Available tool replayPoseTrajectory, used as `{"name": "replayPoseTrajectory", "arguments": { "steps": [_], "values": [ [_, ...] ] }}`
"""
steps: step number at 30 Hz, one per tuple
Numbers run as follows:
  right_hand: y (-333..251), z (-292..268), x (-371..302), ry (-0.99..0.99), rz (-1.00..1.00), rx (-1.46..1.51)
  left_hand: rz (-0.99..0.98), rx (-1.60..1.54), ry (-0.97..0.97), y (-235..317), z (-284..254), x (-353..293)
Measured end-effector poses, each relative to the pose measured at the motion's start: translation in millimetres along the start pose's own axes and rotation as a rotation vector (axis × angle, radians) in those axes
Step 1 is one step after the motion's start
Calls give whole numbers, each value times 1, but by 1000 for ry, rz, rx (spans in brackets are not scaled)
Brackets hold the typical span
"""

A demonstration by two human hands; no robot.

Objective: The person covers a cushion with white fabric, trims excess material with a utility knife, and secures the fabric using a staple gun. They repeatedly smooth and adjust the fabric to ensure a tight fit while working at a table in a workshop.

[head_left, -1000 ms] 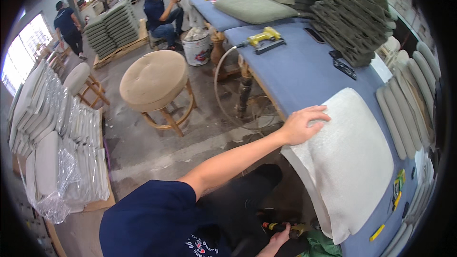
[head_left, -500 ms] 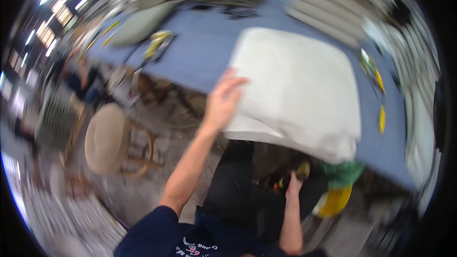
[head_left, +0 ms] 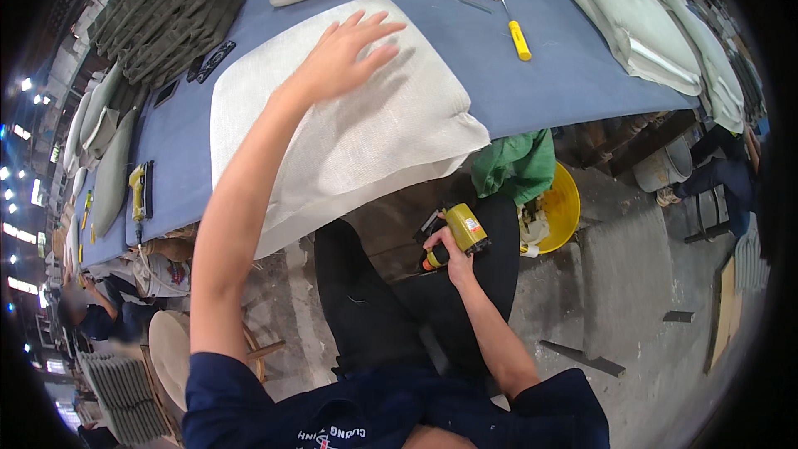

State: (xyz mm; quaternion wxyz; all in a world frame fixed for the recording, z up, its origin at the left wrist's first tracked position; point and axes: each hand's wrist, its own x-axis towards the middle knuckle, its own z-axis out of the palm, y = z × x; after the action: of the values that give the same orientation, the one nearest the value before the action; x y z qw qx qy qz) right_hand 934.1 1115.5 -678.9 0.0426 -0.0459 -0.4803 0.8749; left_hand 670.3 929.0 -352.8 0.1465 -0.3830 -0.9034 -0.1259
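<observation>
A seat cushion wrapped in off-white woven fabric lies on the blue-topped table, its loose fabric edge hanging over the near side. My left hand is over the cushion's far part, fingers spread and holding nothing; whether it touches the fabric I cannot tell. Low over my right thigh, my right hand is wrapped around the grip of a yellow-green staple gun. That tool is below the table's edge, apart from the cushion.
A yellow screwdriver lies at the far right of the cushion. Another staple gun rests at the table's left. Stacked grey cushions stand right. A yellow bucket with green cloth is by my right knee. Another person sits far left.
The view has swung to the right. My left hand has gone from the cushion's left edge to above its far part. My right hand keeps hold of the staple gun, which now shows plainly.
</observation>
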Motion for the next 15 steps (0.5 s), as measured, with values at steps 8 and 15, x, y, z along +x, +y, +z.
{"name": "replayPoseTrajectory", "arguments": {
  "steps": [8,15],
  "values": [
    [-9,-5,-2,155,85,116,-66,156,-113,10,67,29],
    [-37,-4,-1,207,144,52,3,306,-172,70,60,-4]
  ]
}}
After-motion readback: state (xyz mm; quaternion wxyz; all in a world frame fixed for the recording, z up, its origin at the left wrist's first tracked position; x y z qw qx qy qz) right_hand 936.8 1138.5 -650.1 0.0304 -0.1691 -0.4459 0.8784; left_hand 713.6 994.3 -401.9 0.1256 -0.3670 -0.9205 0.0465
